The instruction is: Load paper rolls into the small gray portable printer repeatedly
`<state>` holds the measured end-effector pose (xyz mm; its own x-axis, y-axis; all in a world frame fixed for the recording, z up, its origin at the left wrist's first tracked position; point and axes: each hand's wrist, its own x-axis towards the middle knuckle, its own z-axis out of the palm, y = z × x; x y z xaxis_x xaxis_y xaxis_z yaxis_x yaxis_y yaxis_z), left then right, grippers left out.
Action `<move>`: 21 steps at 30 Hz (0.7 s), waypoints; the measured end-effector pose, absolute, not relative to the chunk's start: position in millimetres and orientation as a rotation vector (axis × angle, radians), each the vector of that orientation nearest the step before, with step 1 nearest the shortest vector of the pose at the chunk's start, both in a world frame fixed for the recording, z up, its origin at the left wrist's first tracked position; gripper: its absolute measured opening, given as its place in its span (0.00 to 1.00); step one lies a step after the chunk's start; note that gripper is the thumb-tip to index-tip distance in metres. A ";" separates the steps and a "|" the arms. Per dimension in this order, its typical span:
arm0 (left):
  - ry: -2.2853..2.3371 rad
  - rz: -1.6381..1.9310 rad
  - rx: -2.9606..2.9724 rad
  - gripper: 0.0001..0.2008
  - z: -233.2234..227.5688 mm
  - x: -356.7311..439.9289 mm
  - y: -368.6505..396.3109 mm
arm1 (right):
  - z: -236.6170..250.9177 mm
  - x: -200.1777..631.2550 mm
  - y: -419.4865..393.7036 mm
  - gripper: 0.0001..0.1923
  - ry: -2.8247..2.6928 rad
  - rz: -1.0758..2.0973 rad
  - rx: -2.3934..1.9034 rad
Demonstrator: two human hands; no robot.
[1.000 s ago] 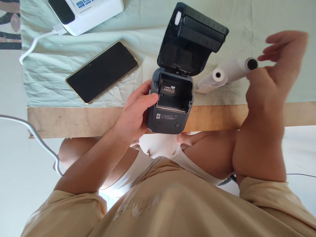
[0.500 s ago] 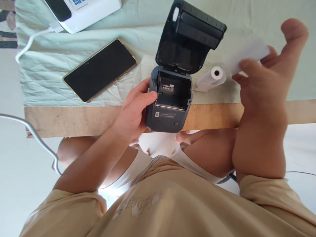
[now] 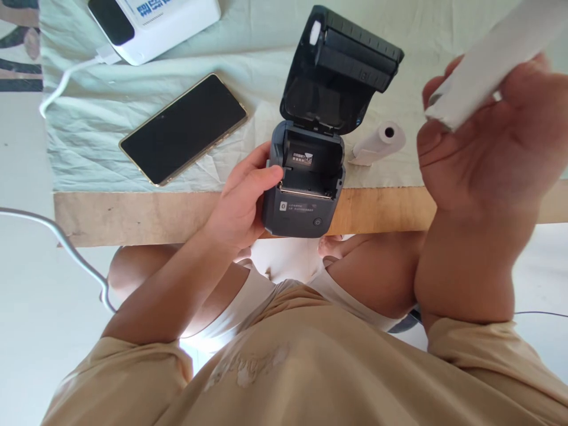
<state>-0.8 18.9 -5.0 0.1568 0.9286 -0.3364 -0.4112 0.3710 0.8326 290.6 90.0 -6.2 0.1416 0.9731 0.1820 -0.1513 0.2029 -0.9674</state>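
Observation:
My left hand (image 3: 243, 204) grips a small dark grey label printer (image 3: 299, 222) by its left side, thumb on the rim of the paper bay. The printer's lid stands swung up, and no roll sits in the bay. My right hand (image 3: 488, 136) is raised at the right, palm up, its fingers closed around a strip of white paper (image 3: 497, 62). The strip runs toward the upper right corner and has a ragged lower end. Between the two hands, a white paper roll (image 3: 377, 143) with a dark core hole lies on the cloth.
A phone (image 3: 184, 130) with a dark screen lies left of the printer. Behind it is a white device (image 3: 173, 26) with a white cable (image 3: 66, 74) plugged in. Pale green cloth (image 3: 261, 53) covers the table, and its wooden front edge (image 3: 133, 219) is exposed.
My right hand has turned palm up and risen closer to the camera. The paper strip now points to the upper right instead of left. The printer stays in my left hand.

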 end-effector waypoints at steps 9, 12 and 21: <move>0.951 1.089 0.596 0.12 -4.4 3.5 17.5 | 8.4 247.1 62.1 0.24 -1.487 0.544 -0.928; 1.003 1.073 0.638 0.15 -5.3 3.6 15.4 | 16.0 218.8 38.1 0.30 -1.849 0.465 -0.922; 1.021 1.087 0.650 0.14 -5.2 2.9 11.2 | 7.7 200.1 39.6 0.22 -2.180 0.063 -1.049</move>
<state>2.9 11.2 -5.2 0.1127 0.9319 -0.3448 -0.4021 0.3601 0.8418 200.1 39.6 7.7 -0.4216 0.7011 0.5751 0.6666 0.6696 -0.3276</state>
